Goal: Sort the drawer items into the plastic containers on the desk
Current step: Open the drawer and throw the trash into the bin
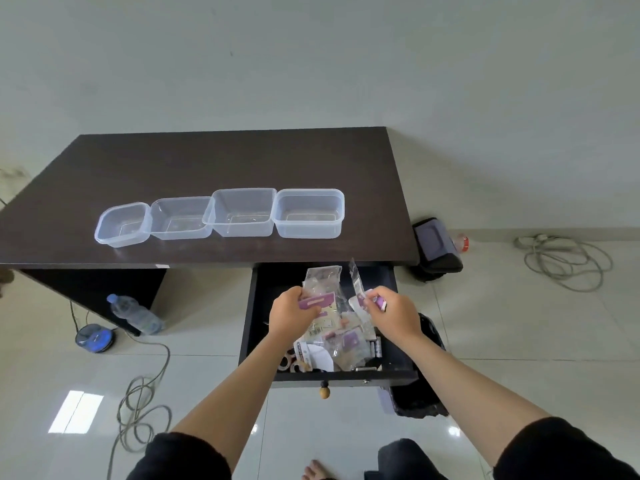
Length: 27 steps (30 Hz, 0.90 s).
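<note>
Several clear plastic containers stand in a row on the dark desk (207, 161): the leftmost container (122, 224), one beside it (180, 218), a third (242, 212) and the rightmost container (309, 213). All look empty. Below the desk's right side a dark drawer (346, 375) is pulled out, filled with small packets and loose items (343, 348). My left hand (291, 313) grips a clear packet with a purple label (320, 289) above the drawer. My right hand (391, 313) pinches another clear packet with a purple tag (360, 292).
A water bottle (135, 313) and a blue round device (95, 337) lie on the tiled floor left of the drawer, with grey cables (145, 403). A black bin (436, 247) stands right of the desk, a cable coil (564, 261) beyond. A dark bag (415, 403) sits beside the drawer.
</note>
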Tool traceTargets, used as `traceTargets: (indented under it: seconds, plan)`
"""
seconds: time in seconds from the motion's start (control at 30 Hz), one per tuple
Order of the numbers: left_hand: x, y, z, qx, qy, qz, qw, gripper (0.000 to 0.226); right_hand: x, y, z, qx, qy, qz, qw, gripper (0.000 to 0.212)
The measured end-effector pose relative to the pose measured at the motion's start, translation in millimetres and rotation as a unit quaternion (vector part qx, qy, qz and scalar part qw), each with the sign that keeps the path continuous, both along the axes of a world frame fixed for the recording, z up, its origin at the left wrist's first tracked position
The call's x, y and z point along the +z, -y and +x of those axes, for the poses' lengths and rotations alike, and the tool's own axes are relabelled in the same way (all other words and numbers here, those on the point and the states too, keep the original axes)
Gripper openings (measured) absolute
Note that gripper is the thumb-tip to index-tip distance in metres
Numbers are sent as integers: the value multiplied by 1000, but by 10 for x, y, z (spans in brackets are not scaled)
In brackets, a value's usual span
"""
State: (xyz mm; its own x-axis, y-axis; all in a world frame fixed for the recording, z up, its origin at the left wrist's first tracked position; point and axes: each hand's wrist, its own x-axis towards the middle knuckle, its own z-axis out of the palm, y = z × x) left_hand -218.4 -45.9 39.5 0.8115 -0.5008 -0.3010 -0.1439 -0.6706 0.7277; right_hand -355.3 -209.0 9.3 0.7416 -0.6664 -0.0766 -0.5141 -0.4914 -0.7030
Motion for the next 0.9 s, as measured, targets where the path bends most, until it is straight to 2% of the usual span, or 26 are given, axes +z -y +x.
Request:
traceTargets:
  seconds: [0.33,0.53,0.73,0.9]
  plan:
    - [2,1073,-781,7,-49,-39,998,18,70,927,-882,-34,6,20,999,18]
    - [-264,1851,-1524,-11,-98,-12,995,20,-192,1605,-1559,-61,-27,19,998,12]
    - [-683,2130,-2066,12,-132,16,991,30,-619,1864,-2091,-54,-89,79,991,10]
    - [-1023,2176,-2267,33,-147,39,988,23,-799,1781,-2241,-36,-123,145,981,16]
